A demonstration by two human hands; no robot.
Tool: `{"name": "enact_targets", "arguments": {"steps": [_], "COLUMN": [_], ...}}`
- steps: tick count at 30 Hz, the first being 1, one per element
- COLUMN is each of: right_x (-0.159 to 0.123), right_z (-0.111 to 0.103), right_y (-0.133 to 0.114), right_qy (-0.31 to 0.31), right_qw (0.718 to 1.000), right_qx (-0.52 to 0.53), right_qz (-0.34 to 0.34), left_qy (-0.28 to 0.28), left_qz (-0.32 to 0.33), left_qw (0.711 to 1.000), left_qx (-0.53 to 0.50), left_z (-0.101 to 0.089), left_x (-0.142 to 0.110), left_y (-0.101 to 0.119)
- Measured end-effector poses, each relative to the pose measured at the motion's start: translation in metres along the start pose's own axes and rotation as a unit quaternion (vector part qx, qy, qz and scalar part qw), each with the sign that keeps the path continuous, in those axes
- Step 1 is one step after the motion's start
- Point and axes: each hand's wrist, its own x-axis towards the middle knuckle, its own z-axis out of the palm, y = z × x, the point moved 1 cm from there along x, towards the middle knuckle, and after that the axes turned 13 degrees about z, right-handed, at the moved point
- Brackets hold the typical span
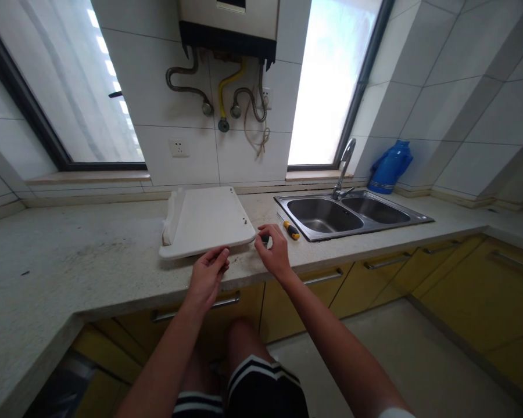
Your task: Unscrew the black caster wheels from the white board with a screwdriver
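Note:
A flat white panel point(209, 220) with rounded corners lies on the countertop, with small dark spots like holes or screws along its right side. My left hand point(209, 271) is at the panel's front edge, thumb and fingers pressed together; what is between them, if anything, is too small to make out. By the panel's front right corner, my right hand point(273, 249) is closed in a pinch, its fingertips hiding what they may hold. A small dark object point(265, 238) shows partly behind those fingers. Just right of that hand lies a yellow and black screwdriver point(292, 230).
A double steel sink point(318, 233) with a tap point(344, 168) is set into the countertop point(87, 249) on the right. A blue container point(390, 167) stands behind it. Above hangs a water heater point(229, 26) with hoses. Yellow drawers point(305, 307) with metal handles line the front.

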Motion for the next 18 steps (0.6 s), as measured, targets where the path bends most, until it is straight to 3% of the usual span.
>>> {"name": "enact_targets", "arguments": {"steps": [4,8,10,12,14,18], "right_x": [-0.005,-0.013,-0.021,-0.032,-0.044,-0.060], "right_z": [0.014,0.044,0.064,0.085,0.110,0.170], "right_y": [-0.028,-0.064,-0.082,-0.099,-0.114,-0.142], "right_qy": [-0.029,-0.090,-0.130,-0.178,-0.230,-0.314], "right_qw": [0.997,0.988,0.980,0.969,0.954,0.926], "right_qx": [0.054,0.095,0.103,0.101,0.086,0.033], "right_qz": [-0.041,-0.087,-0.112,-0.141,-0.172,-0.209], "left_qy": [-0.008,-0.026,-0.009,0.016,0.059,0.120], "left_qz": [0.044,0.166,0.178,0.149,0.100,0.047], "left_qw": [0.999,0.971,0.952,0.932,0.888,0.809], "left_qx": [0.013,0.170,0.248,0.331,0.445,0.574], "left_z": [-0.033,-0.091,-0.130,-0.177,-0.227,-0.322], "left_x": [0.022,0.062,0.083,0.101,0.115,0.127], "left_y": [0.043,0.090,0.104,0.109,0.109,0.102]}}
